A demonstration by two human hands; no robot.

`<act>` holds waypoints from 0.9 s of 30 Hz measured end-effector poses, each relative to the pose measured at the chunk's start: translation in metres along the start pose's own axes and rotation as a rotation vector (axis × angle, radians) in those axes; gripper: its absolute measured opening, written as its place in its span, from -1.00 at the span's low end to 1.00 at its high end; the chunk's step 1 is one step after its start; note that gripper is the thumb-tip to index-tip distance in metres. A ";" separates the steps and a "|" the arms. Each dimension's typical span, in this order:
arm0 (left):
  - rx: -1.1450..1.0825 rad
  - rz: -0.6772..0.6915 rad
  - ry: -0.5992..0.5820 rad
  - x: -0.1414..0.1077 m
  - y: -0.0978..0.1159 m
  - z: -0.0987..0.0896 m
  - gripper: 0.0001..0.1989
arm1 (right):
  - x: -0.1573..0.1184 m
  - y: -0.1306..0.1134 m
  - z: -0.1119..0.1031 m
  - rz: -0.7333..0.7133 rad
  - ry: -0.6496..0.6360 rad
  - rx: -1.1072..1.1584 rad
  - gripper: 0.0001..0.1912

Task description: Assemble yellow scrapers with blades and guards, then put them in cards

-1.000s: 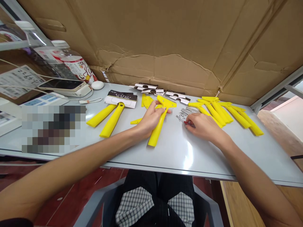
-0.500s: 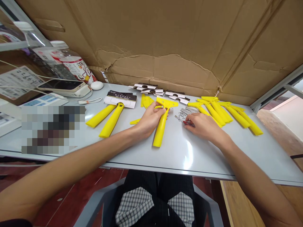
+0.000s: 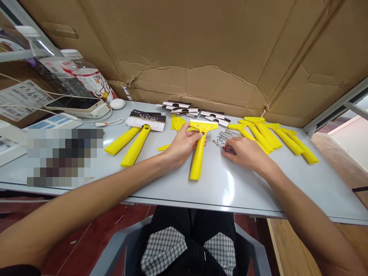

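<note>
My left hand (image 3: 184, 143) is closed round the neck of a yellow scraper (image 3: 197, 163), whose wide head points away from me and whose handle points toward me. A pale strip shows along the head's far edge. To the right, my right hand (image 3: 244, 151) is low over the table, its fingers closed on a red-handled screwdriver (image 3: 220, 145). Small screws (image 3: 221, 138) lie in a pile just beyond those fingertips, beside flat metal pieces (image 3: 230, 132). Yellow flat plates (image 3: 178, 122) lie behind my left hand.
Several yellow handles (image 3: 287, 142) lie at the right. Two more (image 3: 136, 147) lie at the left under a printed card (image 3: 146, 120). Folded cards (image 3: 184, 109) line the back by a cardboard wall (image 3: 201, 46). A phone (image 3: 74, 102) and bottles (image 3: 89, 78) stand at the far left.
The scraper in my left hand has turned slightly, its handle end shifting right and its head showing more of the pale edge strip. My right hand has barely moved.
</note>
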State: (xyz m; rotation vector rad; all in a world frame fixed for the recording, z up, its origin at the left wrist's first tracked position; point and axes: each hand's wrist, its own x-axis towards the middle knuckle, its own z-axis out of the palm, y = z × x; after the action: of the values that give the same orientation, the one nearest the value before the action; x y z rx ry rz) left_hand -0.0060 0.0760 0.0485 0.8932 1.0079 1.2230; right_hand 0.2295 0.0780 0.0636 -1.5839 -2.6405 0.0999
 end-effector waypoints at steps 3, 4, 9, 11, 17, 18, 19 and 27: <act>-0.004 -0.009 -0.004 0.000 0.000 0.000 -0.64 | 0.001 0.001 0.002 -0.013 0.016 -0.007 -0.83; -0.010 -0.010 -0.007 0.000 0.000 0.000 -0.64 | 0.001 0.001 0.003 -0.025 0.045 -0.001 -0.83; -0.074 -0.010 -0.049 -0.001 -0.003 -0.001 -0.61 | -0.003 -0.012 0.000 -0.093 0.319 0.276 -0.73; -0.103 0.003 -0.078 -0.003 -0.004 -0.001 -0.59 | -0.005 -0.022 -0.002 -0.041 0.285 0.463 -0.70; -0.124 0.004 -0.090 -0.004 -0.003 0.004 -0.64 | -0.005 -0.039 0.000 0.193 -0.096 1.027 -0.54; -0.125 0.010 -0.087 -0.004 -0.002 0.005 -0.64 | -0.004 -0.039 0.002 0.210 -0.109 1.111 -0.50; -0.124 0.021 -0.086 -0.003 -0.001 0.006 -0.64 | -0.003 -0.039 0.003 0.216 -0.110 1.184 -0.45; 0.312 0.181 -0.134 0.032 0.012 -0.002 -0.68 | 0.003 -0.030 0.014 0.221 -0.102 1.338 -0.55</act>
State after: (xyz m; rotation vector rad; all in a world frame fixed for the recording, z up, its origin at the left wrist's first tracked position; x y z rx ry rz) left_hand -0.0098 0.1089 0.0548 1.3168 1.0430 1.1549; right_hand 0.2008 0.0661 0.0525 -1.2405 -1.5818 1.5482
